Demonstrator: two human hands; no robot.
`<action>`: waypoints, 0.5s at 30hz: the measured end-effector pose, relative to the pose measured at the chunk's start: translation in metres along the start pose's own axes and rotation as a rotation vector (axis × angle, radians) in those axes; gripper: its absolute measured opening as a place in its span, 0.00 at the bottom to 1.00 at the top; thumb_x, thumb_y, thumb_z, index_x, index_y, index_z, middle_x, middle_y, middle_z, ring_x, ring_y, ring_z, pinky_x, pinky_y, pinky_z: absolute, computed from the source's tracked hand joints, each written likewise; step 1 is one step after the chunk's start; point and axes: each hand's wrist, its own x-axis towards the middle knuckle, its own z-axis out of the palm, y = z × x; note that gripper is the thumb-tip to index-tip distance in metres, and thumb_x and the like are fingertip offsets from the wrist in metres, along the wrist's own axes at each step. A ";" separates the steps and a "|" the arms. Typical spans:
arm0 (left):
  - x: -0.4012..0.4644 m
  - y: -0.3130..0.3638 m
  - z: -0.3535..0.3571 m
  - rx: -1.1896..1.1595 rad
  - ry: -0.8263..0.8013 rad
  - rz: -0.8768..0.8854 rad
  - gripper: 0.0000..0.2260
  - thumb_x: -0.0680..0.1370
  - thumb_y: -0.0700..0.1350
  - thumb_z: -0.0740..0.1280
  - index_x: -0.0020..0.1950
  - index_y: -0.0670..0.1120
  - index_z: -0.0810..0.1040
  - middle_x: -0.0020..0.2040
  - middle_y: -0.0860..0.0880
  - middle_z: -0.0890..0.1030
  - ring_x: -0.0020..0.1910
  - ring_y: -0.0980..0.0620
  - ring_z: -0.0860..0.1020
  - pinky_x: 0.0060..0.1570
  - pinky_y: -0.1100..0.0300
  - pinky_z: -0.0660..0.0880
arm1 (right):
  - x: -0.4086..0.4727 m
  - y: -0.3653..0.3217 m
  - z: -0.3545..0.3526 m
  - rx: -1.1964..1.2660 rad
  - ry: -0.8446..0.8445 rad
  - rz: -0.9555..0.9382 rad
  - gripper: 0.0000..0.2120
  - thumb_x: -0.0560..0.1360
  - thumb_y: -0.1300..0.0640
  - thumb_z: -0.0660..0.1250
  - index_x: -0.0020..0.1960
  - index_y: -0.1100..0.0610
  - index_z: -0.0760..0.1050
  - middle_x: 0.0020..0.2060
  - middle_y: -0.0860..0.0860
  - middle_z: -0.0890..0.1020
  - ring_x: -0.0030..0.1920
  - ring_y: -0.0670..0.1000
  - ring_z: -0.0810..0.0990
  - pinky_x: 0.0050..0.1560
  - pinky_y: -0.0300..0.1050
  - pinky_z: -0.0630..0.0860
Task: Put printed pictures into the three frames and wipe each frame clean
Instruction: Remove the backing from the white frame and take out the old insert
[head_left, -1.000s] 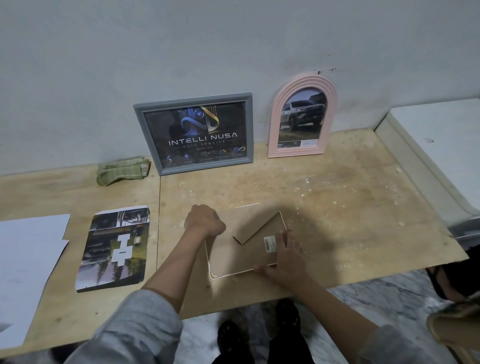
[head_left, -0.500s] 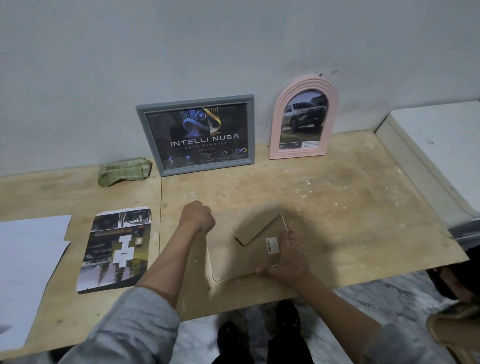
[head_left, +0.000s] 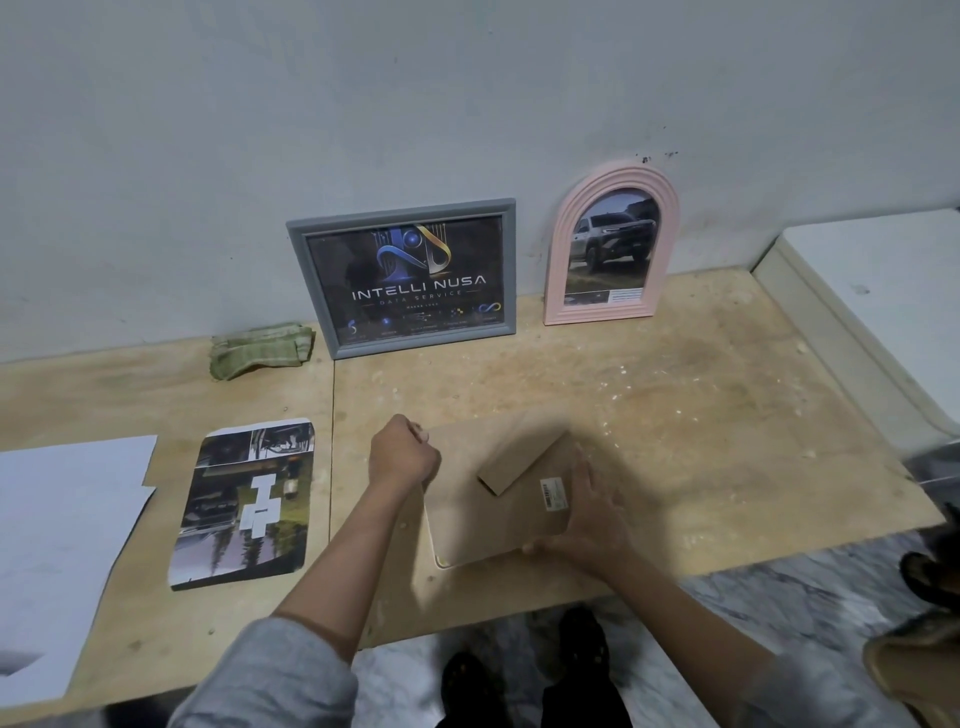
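A third frame (head_left: 467, 514) lies face down near the table's front edge, its brown backing board and folded stand up. My left hand (head_left: 402, 457) is curled at the frame's far left corner; what its fingertips hold is hidden. My right hand (head_left: 587, 514) rests with spread fingers on the frame's right near part, beside a barcode sticker (head_left: 552, 493). A loose printed picture (head_left: 249, 501) lies flat to the left. A grey frame (head_left: 402, 275) and a pink arched frame (head_left: 610, 254), both with pictures, lean on the wall. A green cloth (head_left: 260, 349) lies by the wall.
White paper sheets (head_left: 62, 525) lie at the table's left. A white cabinet (head_left: 878, 312) adjoins the table on the right. The table's front edge (head_left: 519, 613) runs just behind my feet on the marble floor. A brown object (head_left: 914, 665) shows at the lower right.
My left hand has shifted slightly up along the frame's left corner. My right hand stays on the backing. The view has tilted a little.
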 end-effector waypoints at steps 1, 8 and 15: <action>0.000 -0.001 0.000 -0.010 0.016 -0.008 0.06 0.73 0.35 0.64 0.40 0.45 0.70 0.47 0.49 0.76 0.47 0.50 0.73 0.46 0.61 0.68 | 0.001 -0.001 0.001 -0.018 -0.015 -0.019 0.73 0.49 0.33 0.78 0.75 0.51 0.32 0.76 0.54 0.47 0.76 0.55 0.46 0.71 0.60 0.52; -0.002 0.005 -0.004 -0.157 0.057 -0.060 0.10 0.69 0.32 0.63 0.37 0.46 0.69 0.45 0.48 0.78 0.39 0.49 0.75 0.30 0.63 0.66 | 0.009 0.002 0.000 -0.058 -0.030 -0.045 0.72 0.51 0.34 0.77 0.74 0.49 0.29 0.75 0.54 0.48 0.75 0.58 0.48 0.72 0.60 0.48; -0.004 0.022 -0.009 -0.174 0.161 -0.092 0.06 0.74 0.35 0.64 0.39 0.45 0.74 0.43 0.46 0.78 0.41 0.48 0.75 0.40 0.62 0.67 | 0.016 0.008 -0.018 0.103 0.003 -0.154 0.68 0.54 0.41 0.80 0.76 0.53 0.36 0.69 0.54 0.54 0.70 0.56 0.55 0.70 0.47 0.58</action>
